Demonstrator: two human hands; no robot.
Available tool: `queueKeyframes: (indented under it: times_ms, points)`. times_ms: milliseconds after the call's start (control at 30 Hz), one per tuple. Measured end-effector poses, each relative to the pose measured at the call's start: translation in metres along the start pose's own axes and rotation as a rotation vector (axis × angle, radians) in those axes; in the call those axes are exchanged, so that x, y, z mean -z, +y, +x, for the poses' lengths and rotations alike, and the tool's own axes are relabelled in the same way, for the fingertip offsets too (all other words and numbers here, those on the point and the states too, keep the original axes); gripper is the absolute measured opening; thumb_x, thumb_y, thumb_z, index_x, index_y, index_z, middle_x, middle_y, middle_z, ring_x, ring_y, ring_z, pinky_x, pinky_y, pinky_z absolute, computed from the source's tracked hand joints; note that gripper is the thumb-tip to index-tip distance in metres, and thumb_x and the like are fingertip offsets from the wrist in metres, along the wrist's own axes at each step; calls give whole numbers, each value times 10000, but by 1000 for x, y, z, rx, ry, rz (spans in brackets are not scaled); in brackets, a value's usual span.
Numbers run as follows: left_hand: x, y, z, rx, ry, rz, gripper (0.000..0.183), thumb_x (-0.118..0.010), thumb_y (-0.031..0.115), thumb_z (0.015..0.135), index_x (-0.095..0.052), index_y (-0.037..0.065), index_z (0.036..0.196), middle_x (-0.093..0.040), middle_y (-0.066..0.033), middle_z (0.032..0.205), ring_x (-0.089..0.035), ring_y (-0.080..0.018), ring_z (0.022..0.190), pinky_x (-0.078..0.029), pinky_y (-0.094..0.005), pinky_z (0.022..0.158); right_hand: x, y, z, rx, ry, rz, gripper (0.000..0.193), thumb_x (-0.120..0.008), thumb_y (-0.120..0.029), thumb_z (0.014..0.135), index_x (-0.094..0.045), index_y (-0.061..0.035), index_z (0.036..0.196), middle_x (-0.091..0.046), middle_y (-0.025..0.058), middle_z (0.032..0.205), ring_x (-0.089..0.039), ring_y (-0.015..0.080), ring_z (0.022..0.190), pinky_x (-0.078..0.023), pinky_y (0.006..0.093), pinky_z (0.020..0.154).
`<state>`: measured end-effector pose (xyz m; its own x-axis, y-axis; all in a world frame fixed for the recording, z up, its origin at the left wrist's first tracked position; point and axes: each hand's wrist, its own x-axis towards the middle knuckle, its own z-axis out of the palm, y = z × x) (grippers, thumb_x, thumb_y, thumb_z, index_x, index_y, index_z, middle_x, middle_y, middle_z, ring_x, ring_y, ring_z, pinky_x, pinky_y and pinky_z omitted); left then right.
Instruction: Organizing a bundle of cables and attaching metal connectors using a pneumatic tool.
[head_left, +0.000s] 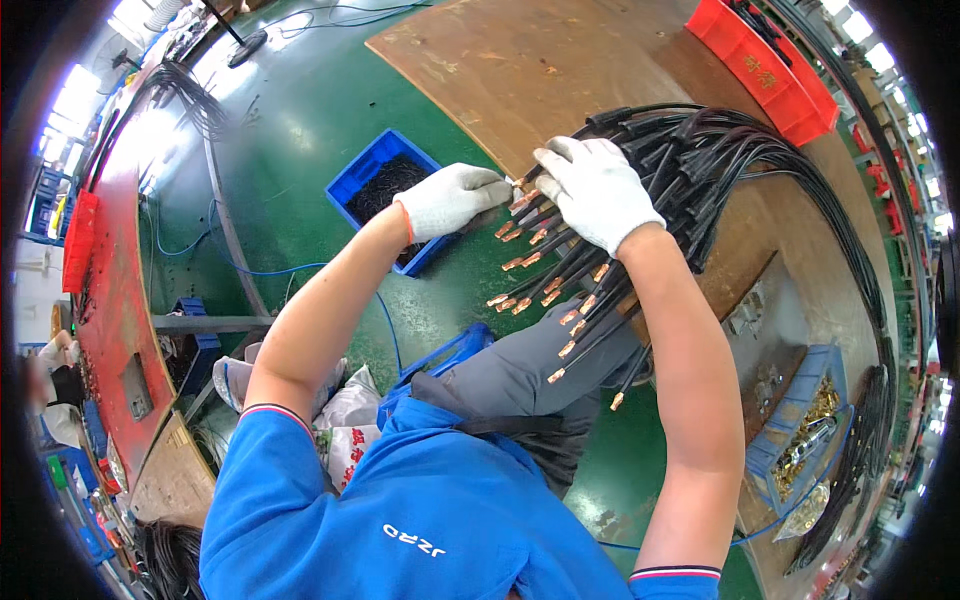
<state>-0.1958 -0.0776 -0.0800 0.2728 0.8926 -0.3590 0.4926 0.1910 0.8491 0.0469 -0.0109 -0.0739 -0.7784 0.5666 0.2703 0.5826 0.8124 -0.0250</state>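
A thick bundle of black cables [700, 150] lies across the brown table, its ends fanned out over the near edge toward my lap. Bare copper lugs [556, 376] tip many of these ends. My left hand [445, 207], in a white knit glove, is closed with its fingertips pinched at the tip of one cable at the far side of the fan. Just right of it, my right hand [600, 192], also gloved, rests over the bundle with fingers curled around that cable behind its tip. The glove hides much of the cable.
On the green floor beyond my left hand stands a blue bin [341, 190] of small black pieces. A red bin [765, 75] sits on the brown table [450, 60]. At right, a light-blue bin [775, 440] holds brass-coloured parts. A red-topped bench [115, 330] stands at left.
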Motion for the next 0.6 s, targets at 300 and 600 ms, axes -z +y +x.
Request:
queueKeyframes:
  times_ms: [300, 600]
  points:
    - [25, -71, -47, 160, 403, 1, 376, -691, 323, 962, -763, -7, 1127, -731, -126, 890, -680, -221, 828, -540, -365, 815, 0, -6, 1, 21, 69, 21, 349, -583, -305, 1010, -705, -96, 1262, -666, 99, 1211, -622, 301, 1148, -436, 421, 1088]
    - [-22, -210, -21, 150, 381, 470, 478, -646, 475, 965, -756, 41, 1133, -760, -231, 1088, -724, -403, 1070, -565, -484, 932, 93, -87, -147, -207, 912, 152, 253, -742, 14, 789, -703, -59, 1028, -709, 116, 972, -678, 335, 868, -563, 463, 774]
